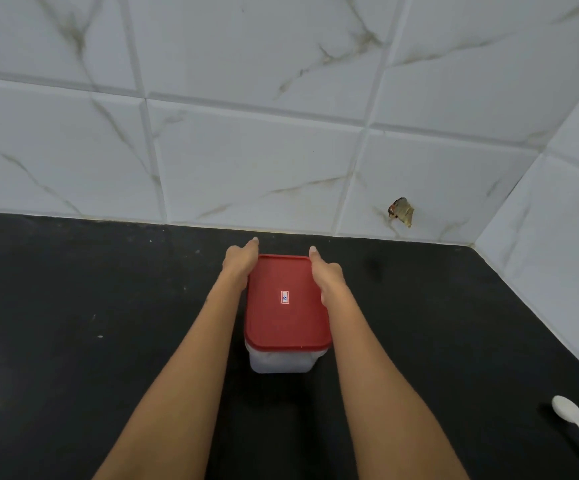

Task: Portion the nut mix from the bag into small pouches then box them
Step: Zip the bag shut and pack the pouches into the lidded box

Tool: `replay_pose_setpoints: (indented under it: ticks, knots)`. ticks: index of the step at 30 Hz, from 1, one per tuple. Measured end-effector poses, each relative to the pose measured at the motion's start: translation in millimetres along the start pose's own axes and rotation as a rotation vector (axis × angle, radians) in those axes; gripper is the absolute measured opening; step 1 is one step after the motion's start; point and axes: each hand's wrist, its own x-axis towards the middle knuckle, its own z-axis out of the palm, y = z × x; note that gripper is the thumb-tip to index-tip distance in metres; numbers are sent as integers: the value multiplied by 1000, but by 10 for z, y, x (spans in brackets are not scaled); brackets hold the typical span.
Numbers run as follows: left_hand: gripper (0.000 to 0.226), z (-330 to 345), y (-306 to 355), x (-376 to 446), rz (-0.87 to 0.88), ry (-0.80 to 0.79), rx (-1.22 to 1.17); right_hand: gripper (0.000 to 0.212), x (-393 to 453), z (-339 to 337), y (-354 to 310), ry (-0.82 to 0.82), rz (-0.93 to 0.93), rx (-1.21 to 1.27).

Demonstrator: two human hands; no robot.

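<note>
A black countertop meets a white marble-patterned tiled wall in a corner; one tile has a small broken hole. A clear plastic box with a red lid stands on the counter near the wall. The left hand and right hand grip its opposite sides, thumbs along the lid's edges, fingers hidden below. A white plastic spoon lies well apart at lower right.

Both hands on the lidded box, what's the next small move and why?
Probably let go and draw both hands back. The red lid looks flush on the box, with the left hand and right hand gripping its sides; no pouches or bag show.
</note>
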Motion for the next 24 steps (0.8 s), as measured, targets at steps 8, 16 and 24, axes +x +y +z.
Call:
replay_pose_setpoints:
  ticks: [8,16,24]
  knots:
    - [35,176,-197,226,80,70,101,73,243,103,70,-54,85,59]
    - [29,172,-216,238,198,74,169,61,293,76,79,-90,110,59]
    - [44,162,-213,223,238,49,174,61,293,85,71,-51,71,-43]
